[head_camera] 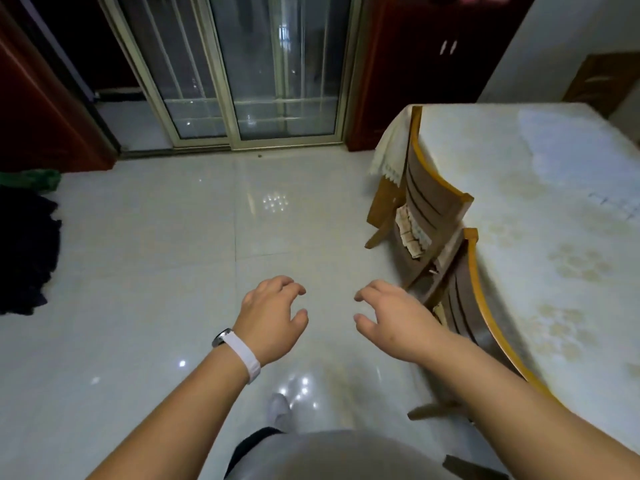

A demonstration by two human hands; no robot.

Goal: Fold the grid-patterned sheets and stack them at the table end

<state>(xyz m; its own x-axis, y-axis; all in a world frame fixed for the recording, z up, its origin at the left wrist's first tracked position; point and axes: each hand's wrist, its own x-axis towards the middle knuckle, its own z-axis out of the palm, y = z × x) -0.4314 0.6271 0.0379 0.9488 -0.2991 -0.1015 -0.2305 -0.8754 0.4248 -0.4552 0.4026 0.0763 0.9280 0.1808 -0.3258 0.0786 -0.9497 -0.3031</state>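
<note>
My left hand (273, 317), with a white wristband, and my right hand (391, 320) hover side by side over the tiled floor, palms down, fingers curled and apart, holding nothing. The table (540, 209) with a pale patterned cloth stands to the right of both hands. A faint blue grid pattern (620, 206) shows at the table's right edge; I cannot tell if it is a sheet. No other grid-patterned sheet is in view.
Two wooden chairs (429, 216) (474, 306) are pushed against the table's left side. Dark clothing (24, 254) and something green (38, 180) lie on the floor at far left. Glass sliding doors (249, 71) and a dark cabinet (433, 53) stand ahead.
</note>
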